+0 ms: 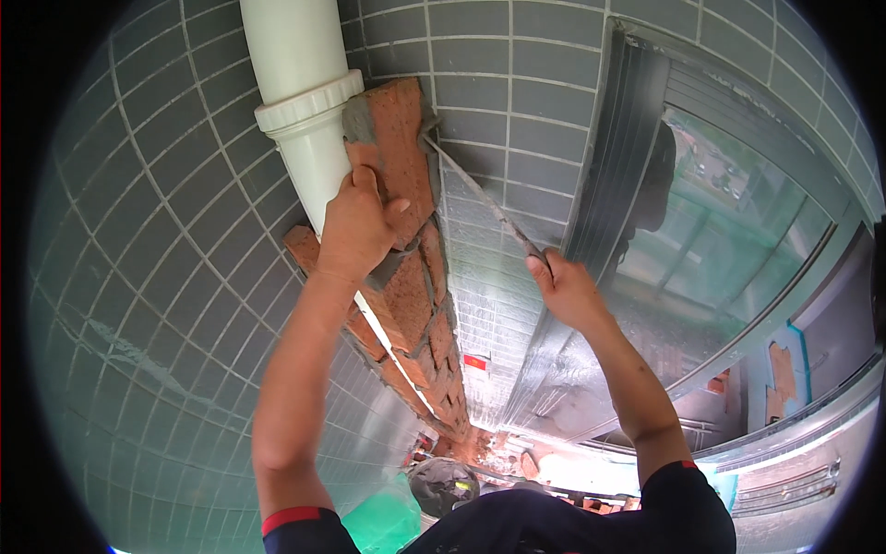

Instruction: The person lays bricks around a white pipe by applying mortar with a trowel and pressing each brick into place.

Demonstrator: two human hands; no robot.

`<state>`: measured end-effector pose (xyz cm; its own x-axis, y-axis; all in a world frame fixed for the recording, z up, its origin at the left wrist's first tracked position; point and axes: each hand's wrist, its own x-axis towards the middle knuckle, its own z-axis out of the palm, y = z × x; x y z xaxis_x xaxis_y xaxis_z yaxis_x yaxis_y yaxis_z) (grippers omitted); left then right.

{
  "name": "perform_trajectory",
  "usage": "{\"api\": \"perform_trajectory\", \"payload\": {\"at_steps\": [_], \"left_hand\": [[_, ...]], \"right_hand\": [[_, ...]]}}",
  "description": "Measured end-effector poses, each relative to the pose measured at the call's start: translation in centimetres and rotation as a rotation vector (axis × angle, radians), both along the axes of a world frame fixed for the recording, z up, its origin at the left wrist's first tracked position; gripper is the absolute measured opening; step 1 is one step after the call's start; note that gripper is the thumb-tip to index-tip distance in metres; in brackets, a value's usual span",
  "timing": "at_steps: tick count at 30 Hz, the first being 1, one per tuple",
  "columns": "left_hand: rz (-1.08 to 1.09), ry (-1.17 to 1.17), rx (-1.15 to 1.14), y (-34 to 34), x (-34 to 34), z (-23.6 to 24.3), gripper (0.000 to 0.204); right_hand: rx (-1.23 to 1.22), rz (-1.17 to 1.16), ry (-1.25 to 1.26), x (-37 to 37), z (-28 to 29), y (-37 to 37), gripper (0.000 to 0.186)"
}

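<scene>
Brick [399, 143] sits at the top of the stack [406, 294], just beside the white pipe [297, 51] and near the grey tiled wall [471, 88]. Our left hand [358, 226] rests on its lower part, the thumb against the face and the fingers bent at the side toward the pipe. Whether the fingertips hook behind the edge is hidden, so we cannot tell if this is a true grasp or only steadying pressure. Our right hand [569, 294] is clenched on the handle of a thin tool, by its look a trowel [480, 192] seen nearly edge-on, whose far end reaches the right edge of the brick, where grey mortar [429, 125] shows.

We judge the step to be packing or trimming that edge. To do it well, we brace the brick evenly with the left hand, since a push from the right could nudge it toward the pipe. We lay the blade close along the side and use short, light strokes, pressing mortar into the joint rather than dragging it out. Leaning too hard may squeeze the bed and tip the brick out of line with those below. We aim the strokes away from our left fingers and wipe off any excess before it hardens.
</scene>
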<state>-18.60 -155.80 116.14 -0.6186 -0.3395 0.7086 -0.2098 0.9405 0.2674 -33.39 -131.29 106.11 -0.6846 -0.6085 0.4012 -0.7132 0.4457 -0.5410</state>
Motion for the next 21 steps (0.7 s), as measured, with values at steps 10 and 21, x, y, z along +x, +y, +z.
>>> {"api": "perform_trajectory", "payload": {"at_steps": [10, 21], "left_hand": [[0.001, -0.013, 0.016, -0.1, 0.0, 0.1, 0.040], [0.055, -0.060, -0.029, 0.1, 0.0, 0.1, 0.043]], "right_hand": [[-0.026, 0.039, -0.023, -0.2, -4.9, -1.0, 0.042], [-0.018, 0.055, -0.014, 0.1, -8.4, -0.6, 0.039]]}}
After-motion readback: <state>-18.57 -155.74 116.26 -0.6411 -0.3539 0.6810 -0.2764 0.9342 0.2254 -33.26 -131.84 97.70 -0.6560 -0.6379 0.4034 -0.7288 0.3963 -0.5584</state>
